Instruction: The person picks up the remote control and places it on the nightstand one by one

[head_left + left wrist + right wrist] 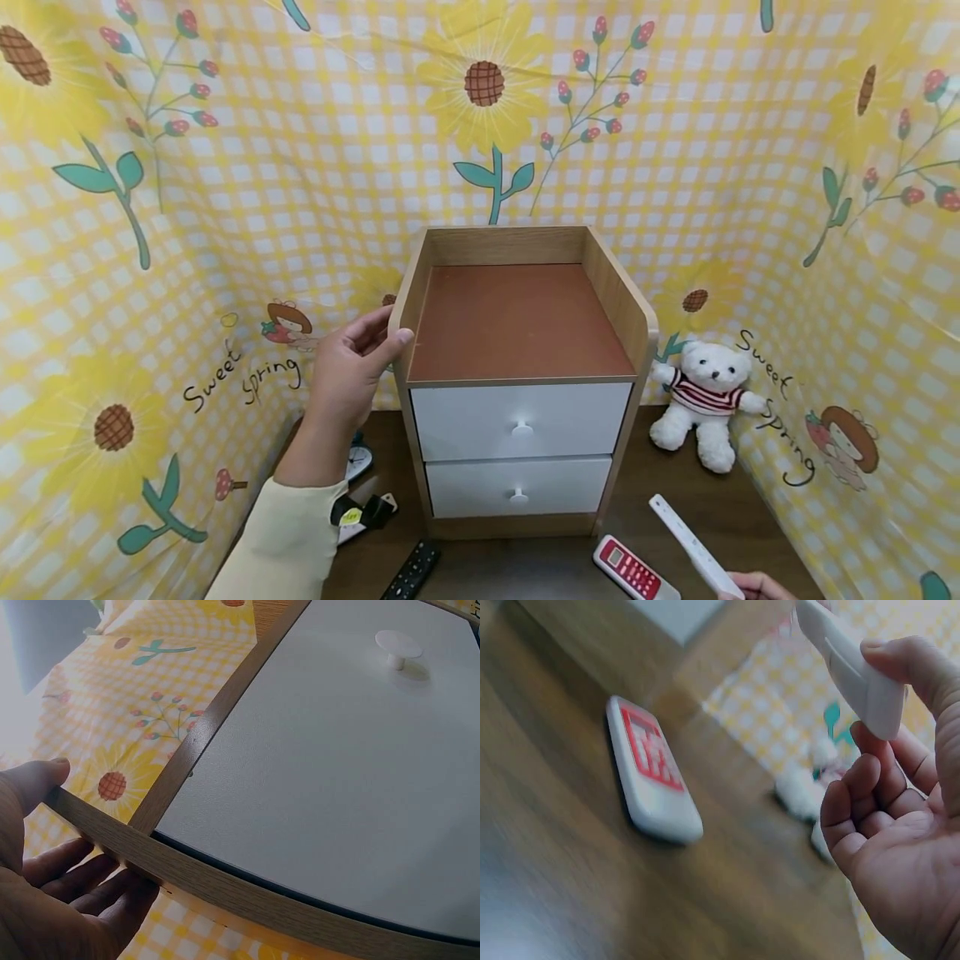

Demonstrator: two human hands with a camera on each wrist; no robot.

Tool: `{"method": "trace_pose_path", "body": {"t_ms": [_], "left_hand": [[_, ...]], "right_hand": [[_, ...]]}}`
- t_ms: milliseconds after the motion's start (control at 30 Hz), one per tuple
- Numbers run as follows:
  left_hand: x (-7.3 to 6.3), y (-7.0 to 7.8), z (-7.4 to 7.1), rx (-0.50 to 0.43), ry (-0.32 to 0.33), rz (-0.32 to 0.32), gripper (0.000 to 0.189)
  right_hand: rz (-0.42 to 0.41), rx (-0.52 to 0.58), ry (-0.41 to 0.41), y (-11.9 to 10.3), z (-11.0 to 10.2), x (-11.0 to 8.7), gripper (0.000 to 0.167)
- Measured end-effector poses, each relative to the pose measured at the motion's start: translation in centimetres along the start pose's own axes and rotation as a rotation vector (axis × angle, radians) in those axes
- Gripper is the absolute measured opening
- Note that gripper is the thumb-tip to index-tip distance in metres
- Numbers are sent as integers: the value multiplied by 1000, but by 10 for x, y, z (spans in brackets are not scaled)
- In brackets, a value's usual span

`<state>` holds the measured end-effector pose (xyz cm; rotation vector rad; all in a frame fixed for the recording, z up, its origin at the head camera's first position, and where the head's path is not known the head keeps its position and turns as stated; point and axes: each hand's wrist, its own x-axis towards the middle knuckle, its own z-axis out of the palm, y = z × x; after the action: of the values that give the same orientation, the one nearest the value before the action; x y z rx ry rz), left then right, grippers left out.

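A small wooden drawer cabinet (525, 325) with two white drawers stands on the dark table; both drawers are closed. My left hand (347, 371) grips the upper front of its left side panel (187, 877), thumb on one face and fingers on the outer one. Low at the right, my right hand (759, 587) pinches one end of a slim white remote control (690, 542) between thumb and fingers. In the right wrist view that remote is raised above the table, and its buttons do not show. A white remote with a red keypad (633, 571) lies nearby.
A white teddy bear (708, 400) in a striped shirt sits right of the cabinet. Left of it lie a black remote (411, 571), a black item (378, 510) and a partly hidden round white thing (360, 460). Yellow checked cloth (300, 208) hangs behind and on both sides.
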<state>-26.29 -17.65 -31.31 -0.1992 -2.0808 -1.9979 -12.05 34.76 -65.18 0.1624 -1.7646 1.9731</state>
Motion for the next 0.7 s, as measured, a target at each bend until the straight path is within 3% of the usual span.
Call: {"method": "trace_pose_path", "body": {"t_ms": [67,167,367,433,600,700], "left_hand": [[0,0,0,-1,1,-1,50],[0,0,1,-3,-1,-1,50],[-1,1,1,-5,4,2,50],[-1,0,1,-5,4,2,49],[-1,0,1,-14,-1,7,49],[-1,1,2,-13,-1,11,49]], "right_hand": [[-72,69,-110,-7,5,-1,72],[-78,84,-215,-28,21,2,73],[39,-157,-41,-98,93,5,46],[11,-205,-33,-116,113,9,42],[-154,-117,-74,-154,159,23,44],[-194,-173,-28,-180,189,32,44]]}}
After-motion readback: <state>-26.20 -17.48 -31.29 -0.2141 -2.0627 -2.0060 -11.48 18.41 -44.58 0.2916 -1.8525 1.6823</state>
